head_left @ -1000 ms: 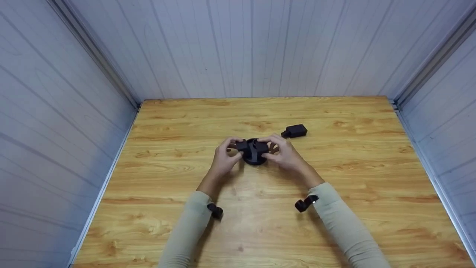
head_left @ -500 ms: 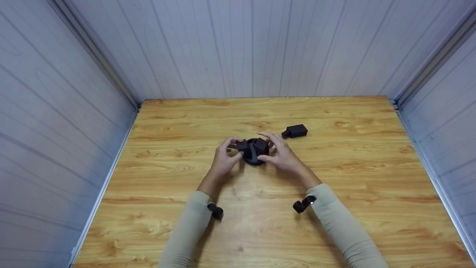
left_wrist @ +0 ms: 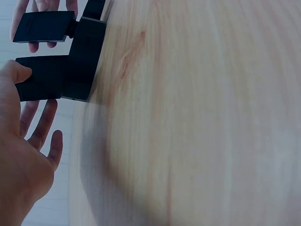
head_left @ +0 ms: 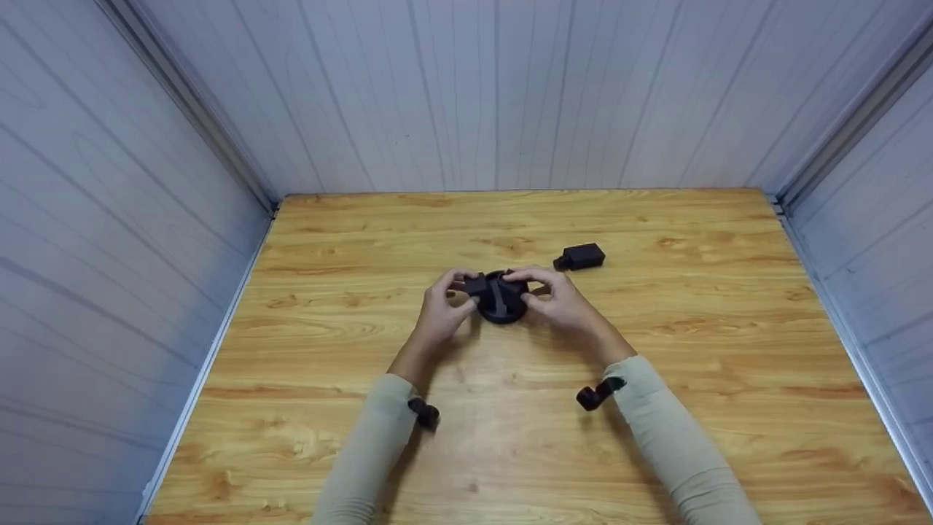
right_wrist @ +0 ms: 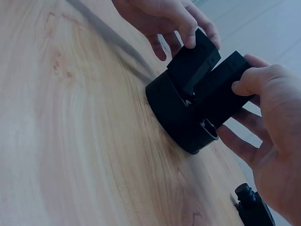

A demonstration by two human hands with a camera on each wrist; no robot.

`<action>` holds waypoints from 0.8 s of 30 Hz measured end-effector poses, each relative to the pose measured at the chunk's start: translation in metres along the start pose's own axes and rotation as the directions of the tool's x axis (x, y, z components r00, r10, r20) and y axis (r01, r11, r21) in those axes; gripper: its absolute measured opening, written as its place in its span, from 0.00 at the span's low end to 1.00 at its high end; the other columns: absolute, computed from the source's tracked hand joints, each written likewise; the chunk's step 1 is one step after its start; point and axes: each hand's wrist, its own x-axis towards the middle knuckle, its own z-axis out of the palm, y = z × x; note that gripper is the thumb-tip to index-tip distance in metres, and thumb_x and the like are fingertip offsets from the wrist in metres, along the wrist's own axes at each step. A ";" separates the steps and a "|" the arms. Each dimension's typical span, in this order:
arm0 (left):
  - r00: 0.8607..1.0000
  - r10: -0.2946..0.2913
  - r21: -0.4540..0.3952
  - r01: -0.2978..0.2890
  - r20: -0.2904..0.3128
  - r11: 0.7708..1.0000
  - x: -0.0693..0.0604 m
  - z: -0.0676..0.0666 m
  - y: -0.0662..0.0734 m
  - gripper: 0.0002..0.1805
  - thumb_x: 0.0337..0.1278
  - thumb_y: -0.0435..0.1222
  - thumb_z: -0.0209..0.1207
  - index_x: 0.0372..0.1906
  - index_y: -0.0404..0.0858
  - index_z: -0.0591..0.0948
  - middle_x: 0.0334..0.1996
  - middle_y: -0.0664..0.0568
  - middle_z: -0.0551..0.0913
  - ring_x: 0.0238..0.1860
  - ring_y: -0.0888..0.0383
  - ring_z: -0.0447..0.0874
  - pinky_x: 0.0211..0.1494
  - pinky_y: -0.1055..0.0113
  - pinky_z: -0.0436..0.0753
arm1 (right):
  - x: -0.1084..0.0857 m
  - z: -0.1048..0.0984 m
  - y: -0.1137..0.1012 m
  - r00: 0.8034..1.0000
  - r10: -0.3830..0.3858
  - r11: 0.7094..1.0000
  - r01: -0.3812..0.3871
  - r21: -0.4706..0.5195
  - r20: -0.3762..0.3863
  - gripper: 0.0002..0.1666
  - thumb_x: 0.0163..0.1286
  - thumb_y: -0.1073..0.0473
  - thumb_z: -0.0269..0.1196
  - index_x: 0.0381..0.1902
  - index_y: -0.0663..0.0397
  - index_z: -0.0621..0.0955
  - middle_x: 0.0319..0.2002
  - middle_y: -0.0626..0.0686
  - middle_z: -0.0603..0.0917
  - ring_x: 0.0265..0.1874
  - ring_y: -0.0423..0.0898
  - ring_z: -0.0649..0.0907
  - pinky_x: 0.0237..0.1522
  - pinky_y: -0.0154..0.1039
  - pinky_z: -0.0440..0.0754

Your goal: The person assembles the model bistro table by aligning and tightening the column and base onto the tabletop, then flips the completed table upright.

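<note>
A round black base (head_left: 501,315) stands on the wooden table, with two black blocks upright at it. My left hand (head_left: 439,310) pinches the left block (left_wrist: 42,77) between thumb and fingers. On the other side my right hand (head_left: 560,300) grips the right block (right_wrist: 223,89), thumb on its near face. In the right wrist view the base (right_wrist: 176,115) sits under both blocks, which lean slightly apart at the top. How far the right block goes into the base cannot be told.
Another black block with a narrow neck (head_left: 583,256) lies on the table behind my right hand. Pale panel walls (head_left: 466,95) enclose the table (head_left: 328,255) at the back and both sides. Each sleeve carries a small black camera.
My right hand spread its fingers half a second ago and now grips the right block again, which has turned. My left hand has kept its hold and place.
</note>
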 end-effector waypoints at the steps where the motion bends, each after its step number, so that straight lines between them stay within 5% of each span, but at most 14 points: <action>1: 1.000 0.002 -0.001 -0.002 0.000 1.000 0.000 0.000 0.000 0.19 0.68 0.26 0.70 0.61 0.38 0.86 0.58 0.39 0.90 0.59 0.42 0.90 0.70 0.43 0.81 | 0.000 0.001 0.001 1.000 0.000 1.000 0.000 0.003 -0.015 0.25 0.80 0.73 0.65 0.71 0.55 0.87 0.75 0.63 0.83 0.77 0.63 0.80 0.71 0.62 0.86; 8: 1.000 0.013 -0.005 -0.013 -0.009 1.000 0.001 0.001 0.000 0.19 0.67 0.25 0.70 0.60 0.38 0.86 0.57 0.38 0.90 0.58 0.41 0.91 0.71 0.40 0.83 | -0.001 0.008 0.010 0.986 0.010 0.999 -0.017 -0.039 -0.167 0.26 0.72 0.65 0.79 0.63 0.62 0.80 0.64 0.61 0.82 0.59 0.45 0.82 0.54 0.40 0.86; 12: 1.000 0.014 -0.001 -0.014 -0.012 1.000 0.000 0.000 0.000 0.19 0.67 0.25 0.70 0.60 0.38 0.86 0.58 0.39 0.90 0.59 0.41 0.91 0.70 0.39 0.82 | -0.001 0.011 0.013 0.980 -0.001 0.999 -0.008 -0.046 -0.200 0.29 0.70 0.64 0.81 0.61 0.64 0.78 0.62 0.61 0.82 0.56 0.44 0.80 0.47 0.35 0.81; 21: 1.000 -0.003 -0.015 0.003 0.008 1.000 0.000 0.000 0.000 0.19 0.69 0.26 0.70 0.62 0.38 0.86 0.58 0.39 0.90 0.60 0.42 0.90 0.70 0.43 0.82 | -0.005 0.003 0.011 0.993 -0.021 1.000 0.020 -0.008 -0.117 0.37 0.72 0.67 0.78 0.72 0.63 0.72 0.76 0.69 0.72 0.77 0.65 0.76 0.67 0.58 0.82; 24: 1.000 0.000 -0.012 0.000 0.010 1.000 -0.001 0.000 0.000 0.19 0.69 0.26 0.70 0.61 0.38 0.86 0.58 0.39 0.90 0.59 0.43 0.90 0.69 0.44 0.82 | -0.005 -0.003 0.008 0.997 -0.037 0.998 0.041 0.047 -0.072 0.35 0.75 0.72 0.71 0.76 0.65 0.73 0.80 0.70 0.72 0.80 0.63 0.75 0.70 0.63 0.83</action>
